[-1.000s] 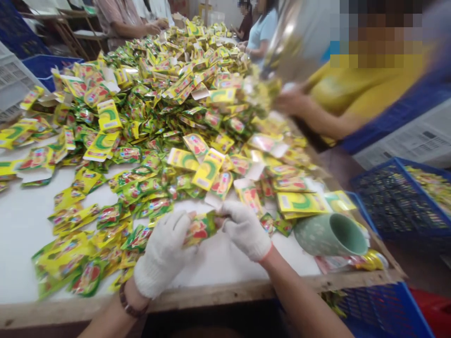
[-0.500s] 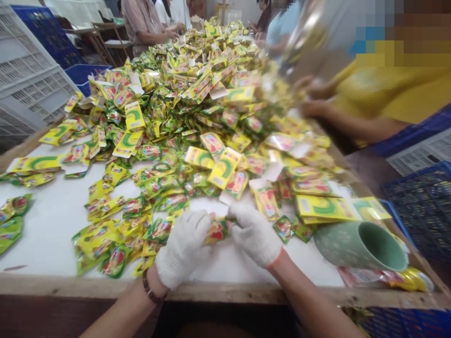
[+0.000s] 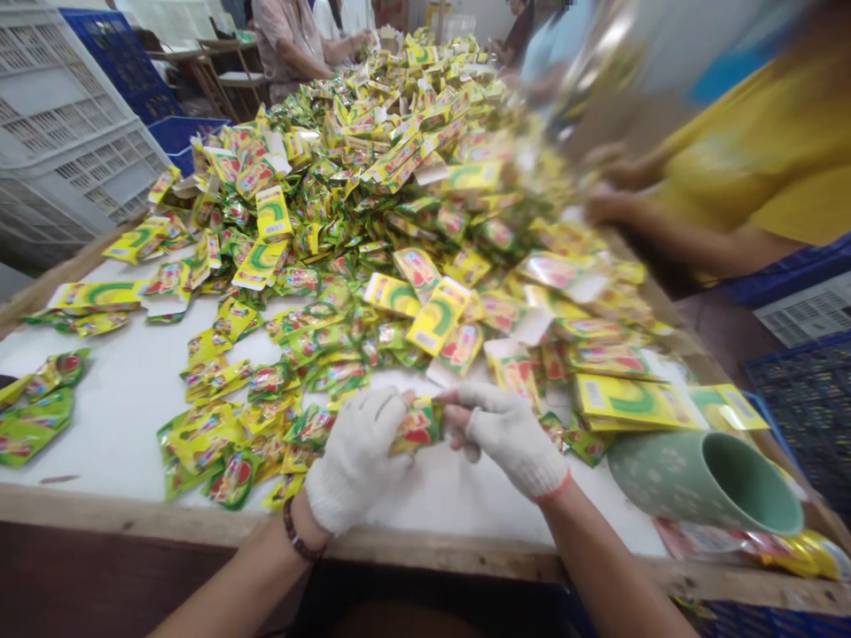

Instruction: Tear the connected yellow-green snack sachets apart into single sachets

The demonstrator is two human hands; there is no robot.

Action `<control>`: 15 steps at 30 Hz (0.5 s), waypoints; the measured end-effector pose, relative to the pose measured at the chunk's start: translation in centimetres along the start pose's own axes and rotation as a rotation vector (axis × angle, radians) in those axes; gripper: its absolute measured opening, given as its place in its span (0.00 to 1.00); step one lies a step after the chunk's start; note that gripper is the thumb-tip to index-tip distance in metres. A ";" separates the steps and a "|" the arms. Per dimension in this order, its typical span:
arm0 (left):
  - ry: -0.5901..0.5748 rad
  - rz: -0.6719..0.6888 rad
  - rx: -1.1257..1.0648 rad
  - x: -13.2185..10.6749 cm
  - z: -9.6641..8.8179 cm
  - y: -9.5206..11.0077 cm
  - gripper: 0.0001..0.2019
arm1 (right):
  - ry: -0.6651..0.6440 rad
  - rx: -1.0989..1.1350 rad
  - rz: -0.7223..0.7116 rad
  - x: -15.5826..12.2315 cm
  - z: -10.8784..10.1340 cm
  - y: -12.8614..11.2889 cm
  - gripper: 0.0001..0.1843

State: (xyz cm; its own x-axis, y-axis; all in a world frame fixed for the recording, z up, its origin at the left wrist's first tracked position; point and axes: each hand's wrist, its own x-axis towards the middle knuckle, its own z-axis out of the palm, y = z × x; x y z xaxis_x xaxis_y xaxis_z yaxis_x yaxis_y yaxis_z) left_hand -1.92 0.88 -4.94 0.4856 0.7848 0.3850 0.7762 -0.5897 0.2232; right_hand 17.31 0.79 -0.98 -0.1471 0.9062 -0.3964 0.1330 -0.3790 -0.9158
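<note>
Between my two gloved hands is a small yellow-green packet (image 3: 417, 425) with red fruit printed on it; whether it is a box or a sachet I cannot tell. My left hand (image 3: 363, 456) is closed around its left part, hiding that end. At the other end, the fingertips of my right hand (image 3: 502, 434) pinch the packet's edge. Just left of my hands lie loose yellow and green sachets (image 3: 206, 439). Beyond them, flat yellow cartons (image 3: 439, 316) rest on a large mixed heap (image 3: 346, 177) of sachets and cartons.
A green cup (image 3: 705, 483) lies on its side at the right, beside stacked yellow cartons (image 3: 631, 403). The white tabletop (image 3: 120, 372) has a wooden edge (image 3: 199, 527). White crates (image 3: 73, 115) stand at left. A person in a yellow shirt (image 3: 751, 168) works at right; others stand farther back.
The view has shifted slightly, so the table appears farther right. My right hand's fingers have straightened and drawn a little right, exposing more of the packet. My left hand keeps its hold.
</note>
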 end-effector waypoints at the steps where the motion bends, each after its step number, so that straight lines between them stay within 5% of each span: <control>1: 0.006 -0.018 -0.003 0.0 0.0 -0.1 0.26 | -0.040 0.033 0.025 -0.1 -0.2 -0.1 0.16; 5: -0.046 -0.054 -0.047 -0.2 0.0 0.1 0.20 | -0.334 0.067 0.113 -0.5 -0.5 0.3 0.28; 10: -0.152 0.046 -0.081 -0.2 -0.5 0.7 0.13 | -0.564 0.051 0.188 0.0 -0.4 1.5 0.28; 13: -0.249 0.021 -0.157 -0.3 -0.8 1.3 0.23 | -0.576 0.002 0.254 0.0 -2.0 1.9 0.26; 15: -0.312 -0.026 -0.162 -0.3 -0.8 1.8 0.22 | -0.429 -0.033 0.275 -0.1 -3.5 1.7 0.26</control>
State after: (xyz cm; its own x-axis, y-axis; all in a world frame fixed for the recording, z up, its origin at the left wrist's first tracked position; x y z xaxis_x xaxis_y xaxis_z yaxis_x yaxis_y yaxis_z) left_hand -0.99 -0.54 -3.90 0.5854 0.8057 0.0906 0.7282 -0.5716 0.3781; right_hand 20.97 0.73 -2.30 -0.4909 0.6125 -0.6195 0.2532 -0.5801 -0.7742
